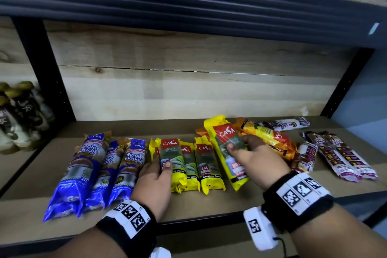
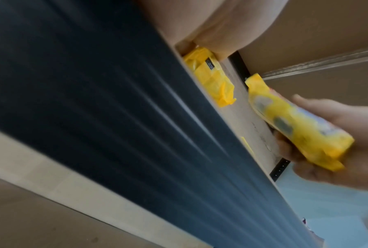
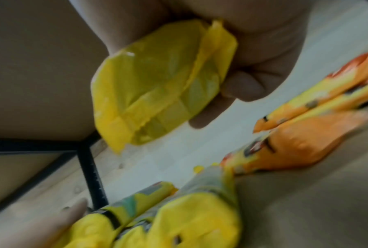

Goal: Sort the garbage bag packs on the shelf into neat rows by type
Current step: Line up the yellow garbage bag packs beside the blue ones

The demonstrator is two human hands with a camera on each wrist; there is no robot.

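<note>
Three blue packs lie side by side at the left of the shelf. To their right is a row of yellow Casa packs. My left hand grips the leftmost yellow pack, thumb on top and fingers round its left side; the left wrist view shows this pack under the palm. My right hand pinches another yellow Casa pack, tilted and raised off the shelf just right of the row. The right wrist view shows that pack in the curled fingers.
Orange packs are piled behind my right hand. Purple-and-white packs lie at the far right. Bottles stand in the bay to the left, beyond a black post. A dark upper shelf edge hangs overhead.
</note>
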